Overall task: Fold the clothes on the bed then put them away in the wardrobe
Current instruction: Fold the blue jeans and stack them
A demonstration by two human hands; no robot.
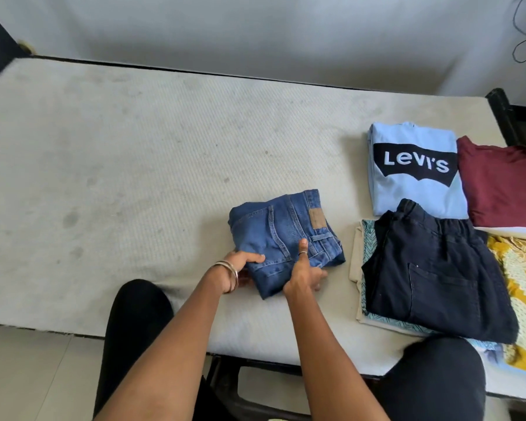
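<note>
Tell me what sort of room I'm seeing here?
Probably a bedroom: a bare off-white quilted mattress on a dark bed frame against a plain white wall, with folded blue denim jeans and other folded clothes.

We reach both bare forearms forward from the near edge. Our left hand (240, 268), bangles at the wrist, curls its fingers over what it grips. Our right hand (304, 273) grips just to the right, ringed thumb pointing up and away.

text: "Levi's" | white letters on dark batwing logo | on folded light-blue T-shirt (413, 168)
</note>
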